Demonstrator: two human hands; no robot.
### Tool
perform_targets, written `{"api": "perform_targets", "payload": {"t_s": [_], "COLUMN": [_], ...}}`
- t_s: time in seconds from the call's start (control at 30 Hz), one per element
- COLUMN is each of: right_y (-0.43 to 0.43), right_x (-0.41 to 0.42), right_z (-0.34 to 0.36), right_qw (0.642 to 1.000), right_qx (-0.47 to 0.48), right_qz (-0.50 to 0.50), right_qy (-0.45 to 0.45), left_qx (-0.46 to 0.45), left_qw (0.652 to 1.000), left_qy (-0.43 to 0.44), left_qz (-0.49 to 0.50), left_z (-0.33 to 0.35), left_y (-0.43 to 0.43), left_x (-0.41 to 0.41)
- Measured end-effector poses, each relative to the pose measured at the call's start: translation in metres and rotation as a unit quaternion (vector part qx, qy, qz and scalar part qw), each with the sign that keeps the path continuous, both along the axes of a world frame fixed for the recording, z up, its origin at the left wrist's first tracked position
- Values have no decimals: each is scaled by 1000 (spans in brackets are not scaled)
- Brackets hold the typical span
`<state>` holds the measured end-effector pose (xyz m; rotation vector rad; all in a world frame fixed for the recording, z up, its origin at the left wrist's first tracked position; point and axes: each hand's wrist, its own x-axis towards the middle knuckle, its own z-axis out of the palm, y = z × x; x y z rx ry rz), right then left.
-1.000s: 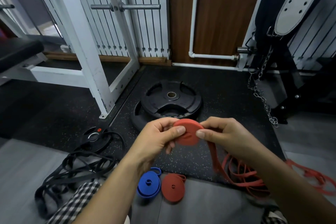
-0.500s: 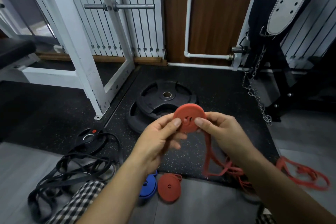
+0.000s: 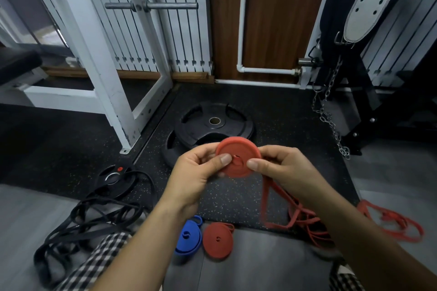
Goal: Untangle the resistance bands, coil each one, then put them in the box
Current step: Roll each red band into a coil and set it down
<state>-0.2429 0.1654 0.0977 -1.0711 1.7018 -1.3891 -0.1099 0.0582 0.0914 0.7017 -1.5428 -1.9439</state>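
Two thumbs are being pressed on a flat red rubber coil, pinched between left hand and right hand above the speckled mat; its loose tail is being trailed downward toward the finished blue coil and red coil.

No legible text, label, brand, number or sign appears anywhere in the view (the small red round mark on the small black weight plate at the left carries nothing that can be read at this sharpness).
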Motion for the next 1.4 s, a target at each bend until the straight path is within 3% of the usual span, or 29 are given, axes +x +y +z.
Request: {"api": "perform_targets", "payload": {"t_s": [0.1, 0.17, 0.23, 0.33, 0.4, 0.57, 0.77, 1.0, 1.2, 1.4], "right_y": [-4, -4, 0, 4, 4, 3, 0, 5, 7, 7], "right_x": [6, 5, -2, -9, -8, -5, 0, -8, -12, -13], "right_z": [-6, -4, -1, 0, 1, 4, -3, -1, 2, -3], "right_qw": [998, 998, 1000, 978, 970, 1000, 995, 988, 986, 969], "right_qx": [-20, -13, 19, 94, 107, 12, -35, 46, 50, 106], "right_qz": [-10, -11, -8, 5, 28, 22, -32, 28, 42, 52], "right_qy": [-61, -56, 6, 185, 217, 8, -85, 148, 153, 219], "left_qx": [76, 61, -23, -142, -165, -43, 84, -31, 9, -35], "left_qw": [996, 998, 998, 982, 974, 997, 996, 994, 993, 985], "left_qy": [29, 6, -50, -105, -119, -55, 27, -67, -74, -123], "left_qz": [32, 24, -9, -72, -97, -41, 13, -75, -93, -115], "left_z": [-5, -6, -7, -5, -4, 0, -2, -3, -7, -6], "left_y": [4, 3, -4, -13, -13, -10, -2, -4, -2, -5], "left_x": [-5, -4, 0, 6, 5, 3, -4, 2, 1, 2]}}
